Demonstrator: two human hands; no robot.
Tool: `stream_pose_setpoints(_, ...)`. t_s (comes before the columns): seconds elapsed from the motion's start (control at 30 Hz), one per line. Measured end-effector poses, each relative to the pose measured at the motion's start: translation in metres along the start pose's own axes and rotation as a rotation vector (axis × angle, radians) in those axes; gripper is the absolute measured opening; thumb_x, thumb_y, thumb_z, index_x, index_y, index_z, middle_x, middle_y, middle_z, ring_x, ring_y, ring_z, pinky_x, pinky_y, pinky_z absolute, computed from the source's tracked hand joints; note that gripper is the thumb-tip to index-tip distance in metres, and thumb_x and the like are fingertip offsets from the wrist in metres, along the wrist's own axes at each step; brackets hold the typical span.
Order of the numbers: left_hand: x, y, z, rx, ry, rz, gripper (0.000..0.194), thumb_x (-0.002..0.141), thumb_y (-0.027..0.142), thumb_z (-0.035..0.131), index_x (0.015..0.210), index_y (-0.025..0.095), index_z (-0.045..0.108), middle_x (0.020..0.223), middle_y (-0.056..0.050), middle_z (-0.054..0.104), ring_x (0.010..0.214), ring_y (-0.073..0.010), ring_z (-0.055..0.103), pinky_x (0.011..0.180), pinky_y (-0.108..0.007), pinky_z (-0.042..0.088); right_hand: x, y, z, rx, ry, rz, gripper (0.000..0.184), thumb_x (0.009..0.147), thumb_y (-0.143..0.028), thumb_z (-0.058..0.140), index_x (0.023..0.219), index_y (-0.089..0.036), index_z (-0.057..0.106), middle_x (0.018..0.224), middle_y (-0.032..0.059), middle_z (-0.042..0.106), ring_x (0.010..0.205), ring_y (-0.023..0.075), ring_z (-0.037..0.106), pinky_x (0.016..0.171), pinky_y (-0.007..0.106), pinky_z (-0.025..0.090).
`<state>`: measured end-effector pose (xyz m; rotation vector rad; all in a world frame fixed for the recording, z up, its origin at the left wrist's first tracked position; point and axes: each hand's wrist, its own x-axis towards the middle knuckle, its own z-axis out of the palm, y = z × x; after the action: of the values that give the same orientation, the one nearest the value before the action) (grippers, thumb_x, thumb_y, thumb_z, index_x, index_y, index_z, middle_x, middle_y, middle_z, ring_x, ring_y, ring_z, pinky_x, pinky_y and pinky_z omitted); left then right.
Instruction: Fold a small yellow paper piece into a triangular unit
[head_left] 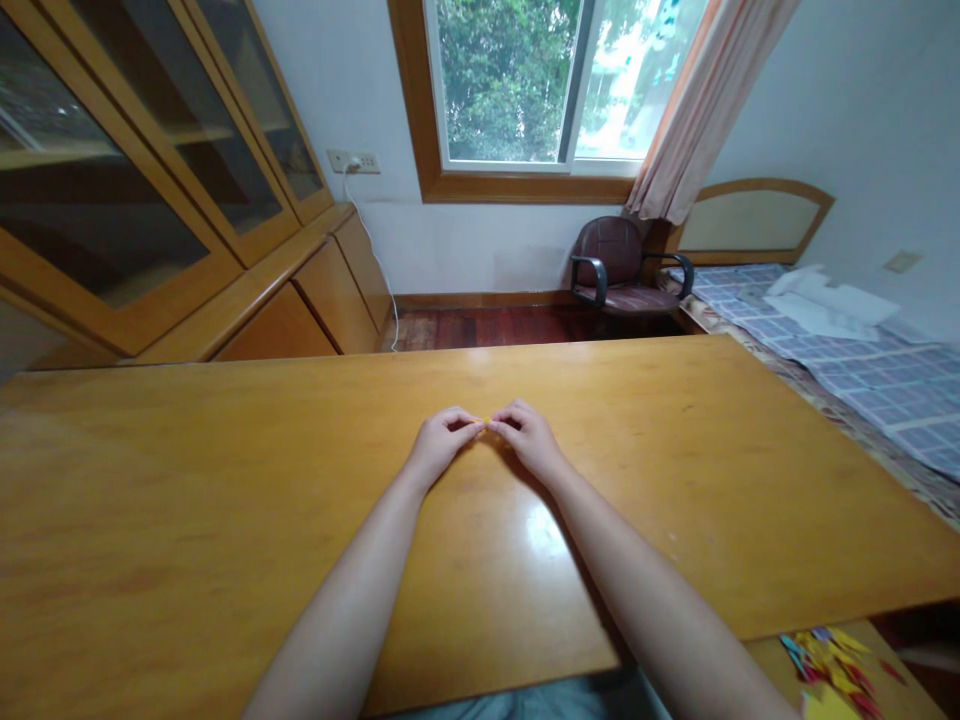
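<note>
My left hand (448, 440) and my right hand (525, 436) meet over the middle of the wooden table (225, 480), thumbs and fingers pinched. Between the two sets of fingertips a small yellow piece (487, 421) shows. It is too small and too covered by the fingers for me to tell its kind. Both forearms reach in from the near edge, and the hands are low over the tabletop.
Small colourful pieces (832, 665), mostly yellow and red, lie in a heap on a lower surface at the bottom right. Beyond the table are a swivel chair (611, 255), a bed (862, 370) and a wooden cabinet (262, 320). A white cord (375, 250) hangs from the wall outlet.
</note>
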<state>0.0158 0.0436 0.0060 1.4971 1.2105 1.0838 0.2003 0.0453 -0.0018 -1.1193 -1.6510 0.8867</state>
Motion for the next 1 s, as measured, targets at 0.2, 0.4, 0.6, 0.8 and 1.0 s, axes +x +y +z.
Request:
stream_pose_setpoints(0.2, -0.0006, 0.0001, -0.0013, 0.053, 0.017, 0.034, 0.019, 0.074, 0.037, 0.073, 0.072, 0.018, 0.073, 0.072, -0.003, 0.067, 0.07, -0.0163, 0.06, 0.067, -0.027, 0.045, -0.0007, 0.0002, 0.0007, -0.01, -0.003, -0.036, 0.01, 0.084, -0.027, 0.07, 0.078, -0.019, 0.071, 0.079, 0.0015, 0.06, 0.075, 0.0148, 0.057, 0.071, 0.028, 0.044)
stream_pose_setpoints(0.4, -0.0017, 0.003, -0.0024, 0.012, -0.004, 0.032, 0.019, 0.073, 0.036, 0.074, 0.068, 0.018, 0.073, 0.07, -0.003, 0.065, 0.068, -0.0165, 0.059, 0.065, -0.028, 0.045, -0.0023, -0.004, -0.0012, 0.003, -0.03, -0.035, 0.011, 0.084, -0.028, 0.07, 0.078, -0.019, 0.07, 0.08, 0.002, 0.06, 0.074, 0.0148, 0.057, 0.068, 0.028, 0.045)
stream_pose_setpoints(0.6, -0.0033, 0.0089, -0.0014, 0.046, 0.006, 0.045, 0.018, 0.076, 0.035, 0.071, 0.071, 0.018, 0.074, 0.069, -0.003, 0.065, 0.067, -0.0161, 0.059, 0.063, -0.027, 0.045, -0.002, -0.0063, -0.0017, -0.029, -0.027, -0.054, 0.012, 0.085, -0.028, 0.069, 0.077, -0.019, 0.07, 0.078, 0.0018, 0.06, 0.074, 0.015, 0.056, 0.069, 0.028, 0.044)
stream_pose_setpoints(0.8, -0.0021, 0.0056, -0.0026, 0.041, 0.035, 0.039, 0.019, 0.078, 0.038, 0.071, 0.075, 0.02, 0.075, 0.075, -0.003, 0.069, 0.073, -0.0174, 0.062, 0.069, -0.028, 0.048, -0.0019, -0.0077, -0.0023, -0.041, -0.041, -0.047, 0.011, 0.085, -0.026, 0.067, 0.077, -0.019, 0.069, 0.077, 0.0015, 0.058, 0.074, 0.0149, 0.056, 0.069, 0.028, 0.044)
stream_pose_setpoints(1.0, -0.0013, 0.0027, -0.003, 0.006, 0.016, 0.028, 0.019, 0.079, 0.038, 0.071, 0.074, 0.02, 0.074, 0.075, -0.002, 0.069, 0.072, -0.0167, 0.061, 0.068, -0.028, 0.047, -0.0014, -0.0077, -0.0009, -0.034, -0.026, -0.039, 0.01, 0.084, -0.026, 0.069, 0.078, -0.018, 0.07, 0.078, 0.0016, 0.059, 0.072, 0.0143, 0.056, 0.066, 0.027, 0.043)
